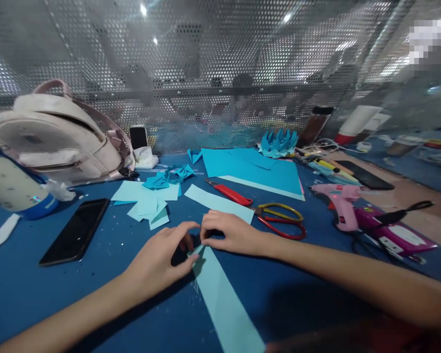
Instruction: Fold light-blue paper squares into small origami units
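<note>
A long light-blue paper strip (224,299) runs from the front edge of the view up to my hands. At its far end, the thumb and fingers of my right hand (230,233) pinch the paper. My left hand (161,255) is at the same end, its thumb against the strip's left edge and its fingers curled by the corner; part of that grip is hidden. Beyond my right hand lies another light-blue strip (216,202). Scissors (282,218) with yellow and red handles and a red-handled cutter (231,192) are close by.
Light-blue paper pieces (147,196) and folded blue pieces (169,177) lie ahead left. Blue sheets (242,164) and a spiky blue paper piece (278,143) are farther back. A phone (75,230) and backpack (59,132) are left; a pink glue gun (341,201) is right.
</note>
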Demonstrator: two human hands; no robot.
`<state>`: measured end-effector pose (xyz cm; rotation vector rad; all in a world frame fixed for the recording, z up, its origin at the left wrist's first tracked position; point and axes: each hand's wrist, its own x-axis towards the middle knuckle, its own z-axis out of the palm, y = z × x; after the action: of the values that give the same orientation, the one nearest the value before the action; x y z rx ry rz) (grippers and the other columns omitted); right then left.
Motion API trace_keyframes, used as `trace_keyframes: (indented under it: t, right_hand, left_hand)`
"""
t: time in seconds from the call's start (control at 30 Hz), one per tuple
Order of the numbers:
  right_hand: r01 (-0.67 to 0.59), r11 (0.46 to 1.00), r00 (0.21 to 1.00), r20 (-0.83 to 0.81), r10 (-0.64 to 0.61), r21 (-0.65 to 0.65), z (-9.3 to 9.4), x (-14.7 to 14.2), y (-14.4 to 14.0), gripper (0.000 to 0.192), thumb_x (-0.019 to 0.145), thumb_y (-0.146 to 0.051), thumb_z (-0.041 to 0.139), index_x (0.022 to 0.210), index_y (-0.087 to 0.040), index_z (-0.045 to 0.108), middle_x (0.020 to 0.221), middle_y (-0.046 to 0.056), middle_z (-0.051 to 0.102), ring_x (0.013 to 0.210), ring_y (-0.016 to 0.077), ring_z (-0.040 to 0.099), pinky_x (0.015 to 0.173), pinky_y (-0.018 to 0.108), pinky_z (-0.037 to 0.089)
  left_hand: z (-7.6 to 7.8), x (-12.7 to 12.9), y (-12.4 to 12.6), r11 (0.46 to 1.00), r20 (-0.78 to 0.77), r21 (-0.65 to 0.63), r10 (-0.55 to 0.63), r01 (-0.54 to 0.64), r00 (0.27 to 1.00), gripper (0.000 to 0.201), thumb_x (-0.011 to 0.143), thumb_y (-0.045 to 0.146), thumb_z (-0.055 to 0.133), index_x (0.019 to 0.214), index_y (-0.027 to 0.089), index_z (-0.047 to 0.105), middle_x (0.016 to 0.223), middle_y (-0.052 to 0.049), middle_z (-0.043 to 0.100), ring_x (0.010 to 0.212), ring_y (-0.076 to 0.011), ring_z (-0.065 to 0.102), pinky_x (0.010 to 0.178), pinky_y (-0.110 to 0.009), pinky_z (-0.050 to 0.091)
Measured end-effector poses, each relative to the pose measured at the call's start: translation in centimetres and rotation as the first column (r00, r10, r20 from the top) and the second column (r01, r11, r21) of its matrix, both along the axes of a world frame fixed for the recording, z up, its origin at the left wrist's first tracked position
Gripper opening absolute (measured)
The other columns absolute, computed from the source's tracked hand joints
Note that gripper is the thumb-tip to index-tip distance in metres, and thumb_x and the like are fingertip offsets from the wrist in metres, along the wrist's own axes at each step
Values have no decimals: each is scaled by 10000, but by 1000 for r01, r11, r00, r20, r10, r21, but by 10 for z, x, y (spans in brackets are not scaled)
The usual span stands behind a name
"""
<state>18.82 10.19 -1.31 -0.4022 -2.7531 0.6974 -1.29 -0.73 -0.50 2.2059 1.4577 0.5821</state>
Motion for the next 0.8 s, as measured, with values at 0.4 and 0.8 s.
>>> trace_keyframes:
  t: [0.4, 0.8]
  right_hand:
    - [136, 940, 983, -164, -87, 314, -4, 3, -15, 268, 891, -399, 644, 1004, -168, 571, 980, 61, 658, 872, 205, 573, 693, 289, 389]
    - [179, 981, 976, -142, -168, 68, -6, 4, -8, 235, 913, -383, 621, 1034, -183, 591, 927, 31, 663, 813, 160, 601, 702, 254, 422]
  left_hand:
    - [-4, 3, 30, 957, 492, -250, 257, -148, 832, 385, 868, 304, 574, 1224, 185, 489, 648, 66, 491, 584, -133, 532, 574, -246, 421]
    - [-19, 6, 26, 908, 717, -418, 344, -22, 606, 645, 731, 173, 686, 1309, 253, 411, 853, 47, 472, 611, -71, 574, 578, -214, 450]
